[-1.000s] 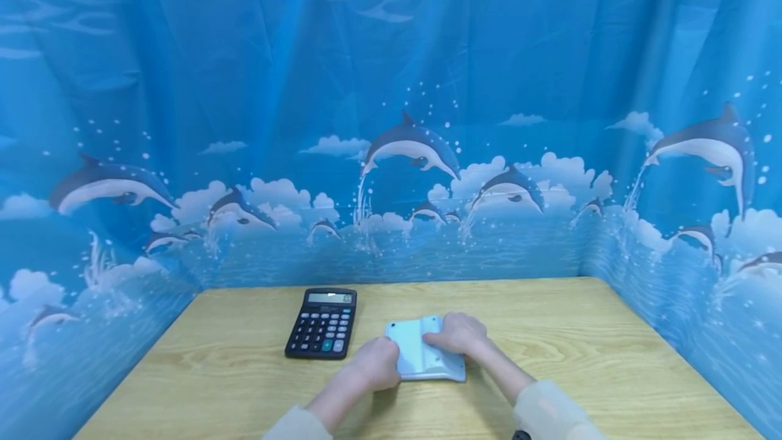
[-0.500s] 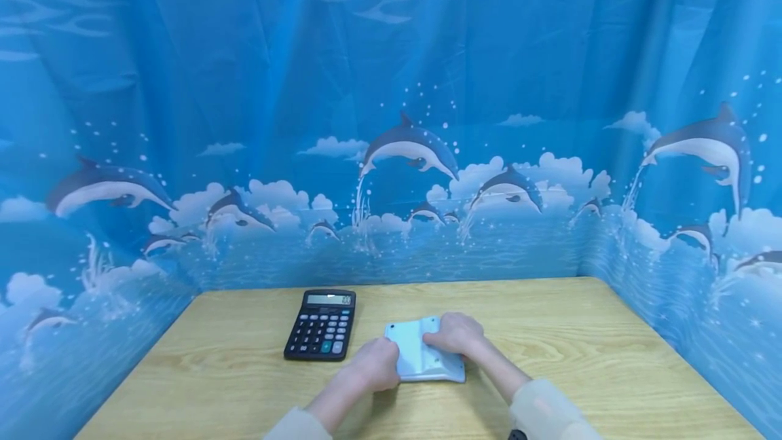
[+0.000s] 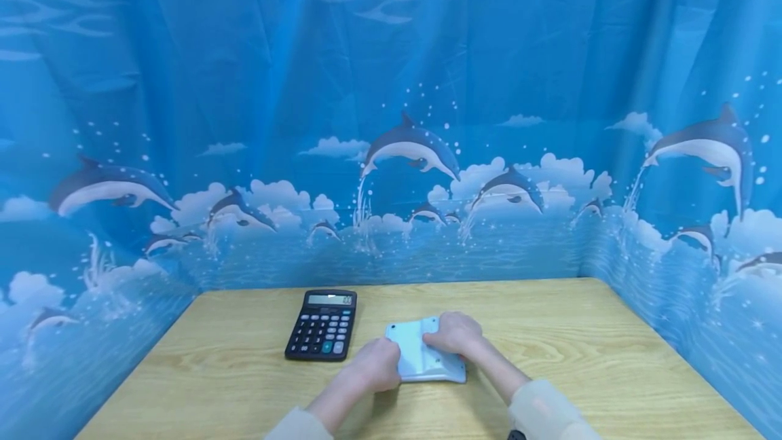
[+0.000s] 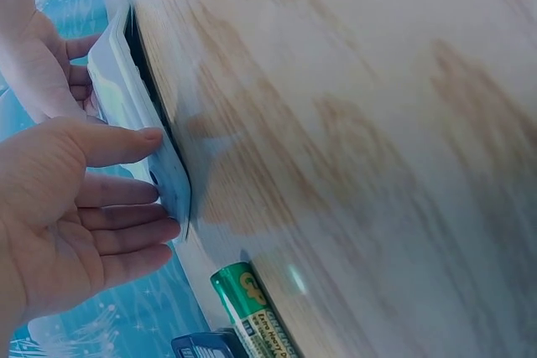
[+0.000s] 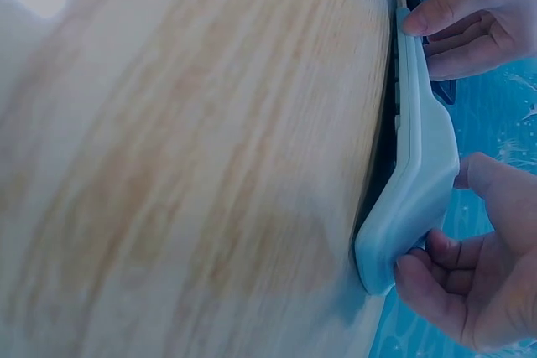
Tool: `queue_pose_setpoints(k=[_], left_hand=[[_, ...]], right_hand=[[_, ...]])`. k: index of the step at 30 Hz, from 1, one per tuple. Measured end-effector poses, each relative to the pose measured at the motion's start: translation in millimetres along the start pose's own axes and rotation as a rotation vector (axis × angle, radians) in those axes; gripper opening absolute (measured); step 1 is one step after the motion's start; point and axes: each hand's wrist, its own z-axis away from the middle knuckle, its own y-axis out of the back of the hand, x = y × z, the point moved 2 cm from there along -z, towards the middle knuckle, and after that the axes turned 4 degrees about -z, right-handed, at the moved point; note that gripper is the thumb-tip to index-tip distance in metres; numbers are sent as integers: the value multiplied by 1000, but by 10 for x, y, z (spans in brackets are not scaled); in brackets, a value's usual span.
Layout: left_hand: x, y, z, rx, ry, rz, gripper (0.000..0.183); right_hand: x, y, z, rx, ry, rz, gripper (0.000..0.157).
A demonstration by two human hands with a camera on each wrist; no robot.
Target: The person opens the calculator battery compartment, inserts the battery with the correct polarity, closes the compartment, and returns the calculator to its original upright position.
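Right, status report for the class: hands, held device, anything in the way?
Left hand, right hand gripping light-blue device, underside up. Black calculator apart, to its left. Green battery visible in left wrist view. Nothing apparently blocking.

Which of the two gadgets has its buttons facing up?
The black calculator, left of the other, shows keys and display. The pale blue gadget, held by the left hand and right hand, has its back up.

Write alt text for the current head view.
A person's left hand and right hand hold a pale blue device, keyless side up, at a wooden table. A black calculator lies to its left, keys up; behind hangs a blue dolphin-print curtain.
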Motion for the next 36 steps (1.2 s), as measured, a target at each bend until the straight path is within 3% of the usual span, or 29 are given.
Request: queue_pose_setpoints(k=[36], left_hand=[[20, 15, -23, -36, 25, 8, 12]], right_hand=[[-24, 7, -18, 12, 77, -4, 38]])
